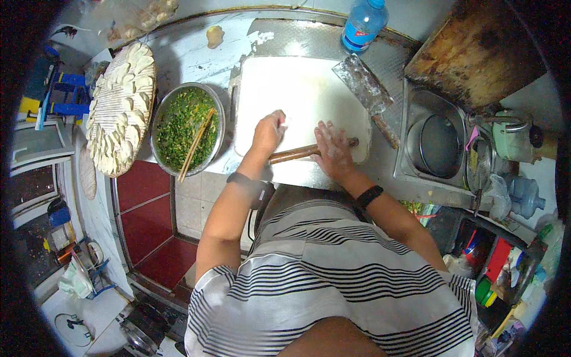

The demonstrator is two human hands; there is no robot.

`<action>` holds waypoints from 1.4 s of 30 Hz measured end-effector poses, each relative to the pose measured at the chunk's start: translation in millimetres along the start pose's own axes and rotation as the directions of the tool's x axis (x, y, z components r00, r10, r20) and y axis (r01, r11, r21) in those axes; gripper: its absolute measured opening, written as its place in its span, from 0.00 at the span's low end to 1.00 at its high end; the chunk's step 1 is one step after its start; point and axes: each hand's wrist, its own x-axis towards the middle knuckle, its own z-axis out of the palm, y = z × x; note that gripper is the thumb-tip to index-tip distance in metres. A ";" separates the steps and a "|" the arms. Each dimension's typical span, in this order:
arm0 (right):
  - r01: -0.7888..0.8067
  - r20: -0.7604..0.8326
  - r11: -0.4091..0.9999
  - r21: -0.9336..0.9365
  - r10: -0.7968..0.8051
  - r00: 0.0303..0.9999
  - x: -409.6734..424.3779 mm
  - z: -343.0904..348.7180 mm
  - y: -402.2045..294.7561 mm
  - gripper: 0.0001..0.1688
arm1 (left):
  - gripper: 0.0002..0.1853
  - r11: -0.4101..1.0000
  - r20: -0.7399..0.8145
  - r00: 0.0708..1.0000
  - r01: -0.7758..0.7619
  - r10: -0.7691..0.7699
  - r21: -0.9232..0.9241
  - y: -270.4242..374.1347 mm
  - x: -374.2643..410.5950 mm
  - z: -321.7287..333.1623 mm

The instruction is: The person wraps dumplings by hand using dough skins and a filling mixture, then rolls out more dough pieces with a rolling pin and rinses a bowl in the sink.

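My right hand (331, 149) lies palm down with its fingers spread over a wooden rolling pin (293, 154), near the pin's right end. The pin rests at the near edge of a white cutting board (285, 85). Above the pin's left end, my left hand (269, 130) is curled with its fingertips together; a bit of something white shows at them, perhaps dough. A metal bowl (221, 145) of chopped green filling (183, 120) stands left of the board, with wooden chopsticks (196, 145) laid across its right side. Farther left, many dumplings (118, 129) sit on a round ribbed tray (111, 99).
A flour-dusted cleaver (363, 85) lies across the board's right edge. Behind it stands a blue plastic bottle (363, 26). At the right are a metal sink (406, 147) with a round pan (439, 145) and a stained wooden board (475, 53). A yellowish lump (215, 36) lies behind the bowl.
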 end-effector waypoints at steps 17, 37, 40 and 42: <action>-0.183 0.001 0.968 -0.169 0.186 0.983 62.8 17.8 -7.4 0.41 | 0.06 0.942 0.265 0.925 -0.312 0.272 0.123 -2.1 9.8 3.9; -0.150 0.104 0.960 -0.237 0.179 0.978 48.9 4.0 -34.3 0.46 | 0.10 0.995 0.232 0.971 -0.078 0.062 0.058 -19.2 5.2 -17.1; -0.210 -0.085 0.960 -0.185 0.198 0.977 102.9 21.7 -20.1 0.44 | 0.11 0.973 0.269 0.963 -0.089 0.029 0.215 9.1 10.9 -27.5; -0.240 -0.126 0.962 -0.130 0.224 0.966 106.9 31.2 -20.8 0.47 | 0.11 0.966 0.199 0.977 -0.128 0.083 0.226 -11.8 14.1 -13.7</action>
